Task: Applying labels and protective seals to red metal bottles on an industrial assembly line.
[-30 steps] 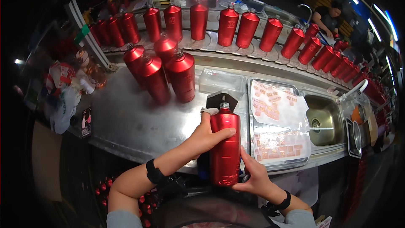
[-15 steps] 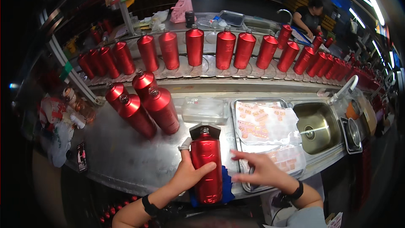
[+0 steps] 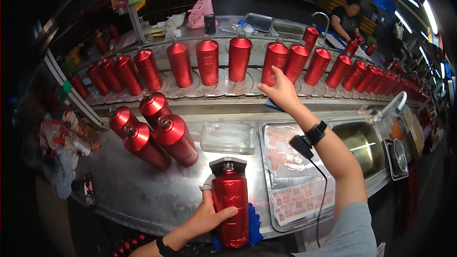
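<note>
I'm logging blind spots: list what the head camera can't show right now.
Head view:
Left hand: most fingers hidden behind the held bottle.
Blue cloth: partly hidden by that bottle.
Right hand: overlaps a conveyor bottle, so contact is unclear.
Farthest bottles at right: too small and blurred to count.

the upper right was lit by tube lights; glare was thrown back by the metal counter and the held bottle, straight edges were bent, and the corners were swallowed by darkness.

Pink bag beside black cylinder; steel sink at right
</note>
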`<state>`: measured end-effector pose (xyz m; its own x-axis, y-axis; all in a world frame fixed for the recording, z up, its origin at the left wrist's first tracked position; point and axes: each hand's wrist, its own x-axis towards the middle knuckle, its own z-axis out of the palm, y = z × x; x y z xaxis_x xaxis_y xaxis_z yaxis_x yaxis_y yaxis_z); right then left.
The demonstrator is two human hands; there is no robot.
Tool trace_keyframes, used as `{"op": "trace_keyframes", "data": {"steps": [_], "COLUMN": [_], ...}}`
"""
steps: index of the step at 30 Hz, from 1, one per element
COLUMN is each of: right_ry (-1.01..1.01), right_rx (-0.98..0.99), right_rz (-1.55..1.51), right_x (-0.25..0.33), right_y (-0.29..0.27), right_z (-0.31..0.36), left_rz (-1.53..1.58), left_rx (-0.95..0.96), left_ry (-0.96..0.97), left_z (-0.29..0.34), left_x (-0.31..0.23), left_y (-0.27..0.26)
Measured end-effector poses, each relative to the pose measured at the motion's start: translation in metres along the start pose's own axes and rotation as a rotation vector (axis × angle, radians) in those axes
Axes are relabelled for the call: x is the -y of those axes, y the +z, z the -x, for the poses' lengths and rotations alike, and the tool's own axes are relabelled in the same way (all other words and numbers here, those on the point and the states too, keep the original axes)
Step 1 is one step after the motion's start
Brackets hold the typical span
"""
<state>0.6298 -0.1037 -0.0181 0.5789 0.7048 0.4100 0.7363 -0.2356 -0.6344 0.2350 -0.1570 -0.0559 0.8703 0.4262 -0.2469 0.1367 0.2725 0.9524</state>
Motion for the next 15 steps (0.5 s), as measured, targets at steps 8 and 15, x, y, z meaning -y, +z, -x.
{"op": "trace_keyframes", "data": {"steps": [8, 15], "right_ry": [0.106, 0.294], "right_rx": [-0.115, -0.025], "right_rz": [0.265, 0.325], "right_x": [0.026, -0.002], "right_y": [0.035, 0.043], "right_z": [-0.124, -0.156], "left_rz": [-0.021, -0.179], "left_rx": [-0.004, -0.028], "left_ry": [0.03, 0.06], "left_z": [0.002, 0.004], "left_x": [-0.002, 0.013], "left_y": [-0.002, -0.01]}}
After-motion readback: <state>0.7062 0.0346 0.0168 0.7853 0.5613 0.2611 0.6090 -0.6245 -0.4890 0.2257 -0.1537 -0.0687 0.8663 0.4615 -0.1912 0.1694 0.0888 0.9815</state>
